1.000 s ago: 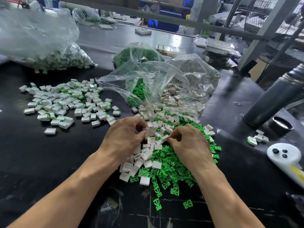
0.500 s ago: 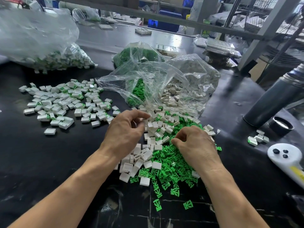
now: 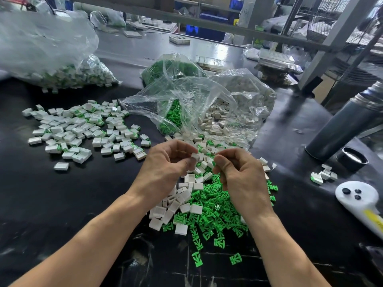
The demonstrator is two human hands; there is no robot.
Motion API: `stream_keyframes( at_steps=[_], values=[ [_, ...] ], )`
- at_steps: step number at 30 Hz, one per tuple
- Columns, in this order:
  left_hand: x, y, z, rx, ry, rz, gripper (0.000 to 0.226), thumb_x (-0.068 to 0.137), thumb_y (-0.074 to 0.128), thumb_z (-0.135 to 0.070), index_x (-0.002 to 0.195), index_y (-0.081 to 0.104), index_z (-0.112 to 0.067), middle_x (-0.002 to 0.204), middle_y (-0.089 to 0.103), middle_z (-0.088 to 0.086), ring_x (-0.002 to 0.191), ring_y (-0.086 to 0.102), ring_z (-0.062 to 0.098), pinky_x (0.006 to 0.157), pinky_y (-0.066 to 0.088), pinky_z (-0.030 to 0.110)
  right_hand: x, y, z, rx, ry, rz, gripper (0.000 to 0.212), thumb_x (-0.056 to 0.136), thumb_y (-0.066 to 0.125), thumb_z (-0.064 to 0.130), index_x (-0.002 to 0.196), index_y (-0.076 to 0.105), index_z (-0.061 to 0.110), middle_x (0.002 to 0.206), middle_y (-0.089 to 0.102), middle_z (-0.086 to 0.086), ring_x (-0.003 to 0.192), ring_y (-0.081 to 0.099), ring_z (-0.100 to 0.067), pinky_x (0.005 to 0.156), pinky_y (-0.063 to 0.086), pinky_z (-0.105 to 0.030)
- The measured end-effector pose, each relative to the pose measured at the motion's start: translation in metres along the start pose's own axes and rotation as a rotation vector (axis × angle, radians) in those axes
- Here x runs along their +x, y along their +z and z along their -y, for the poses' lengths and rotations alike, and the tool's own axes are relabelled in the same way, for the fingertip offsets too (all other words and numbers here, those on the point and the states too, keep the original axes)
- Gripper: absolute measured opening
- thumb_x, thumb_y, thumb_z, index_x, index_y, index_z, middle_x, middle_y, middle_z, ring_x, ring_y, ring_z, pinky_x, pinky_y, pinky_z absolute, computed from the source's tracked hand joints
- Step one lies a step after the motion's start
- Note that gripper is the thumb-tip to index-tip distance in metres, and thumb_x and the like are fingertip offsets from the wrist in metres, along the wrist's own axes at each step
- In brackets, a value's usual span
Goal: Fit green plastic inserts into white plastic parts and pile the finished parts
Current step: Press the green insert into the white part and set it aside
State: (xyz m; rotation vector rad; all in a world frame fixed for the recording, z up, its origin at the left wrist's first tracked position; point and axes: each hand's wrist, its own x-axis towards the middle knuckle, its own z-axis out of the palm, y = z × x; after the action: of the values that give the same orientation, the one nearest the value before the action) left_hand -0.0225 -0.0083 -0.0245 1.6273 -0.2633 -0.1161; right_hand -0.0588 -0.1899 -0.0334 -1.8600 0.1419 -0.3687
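No text, brand or number could be read anywhere. Behind the clear plastic bag (image 3: 207,104), far back by the metal frame post (image 3: 251,15), small yellow-green labels (image 3: 258,41) showed printing, but it was too blurred and too small to make out.

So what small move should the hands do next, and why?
Probably bring the right hand to the left hand and push an insert into the white part. The left hand pinches that part above the loose pile, with no green visible in it. The right fingers are curled close by; whether they hold an insert cannot be seen.
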Motion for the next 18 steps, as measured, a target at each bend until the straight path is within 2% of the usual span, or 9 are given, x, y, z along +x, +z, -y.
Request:
stream_keyframes(
  at_steps=[2,5,8,12,15,18],
  values=[
    [-0.0009,0.0013,-0.0009,-0.032,-0.006,0.008,0.014,0.091,0.076,-0.011,0.102,0.07,-0.018,0.089,0.078,0.002,0.08,0.075,0.014,0.063,0.057,0.019,-0.0016,0.0021,0.0012,0.108,0.0,0.021,0.01,0.099,0.068,0.012,0.097,0.072,0.021,0.076,0.075,-0.002,0.059,0.063,-0.008,0.053,0.05,-0.027],
    [-0.0025,0.0013,-0.0024,-0.094,0.028,0.025,0.018,0.092,0.073,-0.01,0.107,0.072,-0.02,0.093,0.077,0.005,0.08,0.074,0.017,0.066,0.057,0.021,-0.0026,0.0027,0.0046,0.256,0.001,0.04,0.016,0.1,0.063,0.002,0.101,0.073,0.014,0.08,0.075,-0.011,0.063,0.066,-0.016,0.055,0.055,-0.026],
    [-0.0036,-0.0006,-0.005,-0.156,0.06,0.012,0.017,0.093,0.071,-0.011,0.107,0.075,-0.02,0.093,0.077,0.007,0.08,0.075,0.02,0.068,0.058,0.022,-0.0028,0.0034,0.0059,0.294,-0.002,0.057,0.015,0.1,0.062,0.0,0.102,0.071,0.012,0.083,0.076,-0.014,0.066,0.07,-0.022,0.057,0.057,-0.027],
    [-0.0023,-0.0012,-0.0062,-0.226,0.025,0.022,0.021,0.091,0.07,-0.017,0.111,0.067,-0.01,0.097,0.079,0.01,0.088,0.077,0.026,0.073,0.063,0.031,-0.0039,0.0047,0.0074,0.299,0.009,0.069,0.013,0.099,0.063,0.001,0.103,0.068,0.012,0.088,0.078,-0.011,0.076,0.075,-0.027,0.061,0.061,-0.03],
    [-0.0002,0.0001,-0.0047,-0.306,-0.042,0.037,0.031,0.086,0.07,-0.023,0.112,0.066,-0.008,0.101,0.079,0.011,0.093,0.077,0.028,0.078,0.064,0.033,-0.0053,0.0051,0.0081,0.281,-0.012,0.054,0.013,0.098,0.066,0.002,0.101,0.07,0.014,0.085,0.076,-0.005,0.072,0.072,-0.021,0.059,0.059,-0.026],
    [0.0019,0.0022,-0.0012,-0.334,-0.088,0.019,0.023,0.079,0.074,-0.025,0.099,0.073,-0.014,0.094,0.078,0.008,0.079,0.073,0.02,0.067,0.06,0.027,-0.0072,0.0064,0.0092,0.264,-0.038,0.056,0.012,0.095,0.069,0.003,0.099,0.073,0.014,0.078,0.072,0.004,0.063,0.064,-0.012,0.056,0.052,-0.019]
  ],
)
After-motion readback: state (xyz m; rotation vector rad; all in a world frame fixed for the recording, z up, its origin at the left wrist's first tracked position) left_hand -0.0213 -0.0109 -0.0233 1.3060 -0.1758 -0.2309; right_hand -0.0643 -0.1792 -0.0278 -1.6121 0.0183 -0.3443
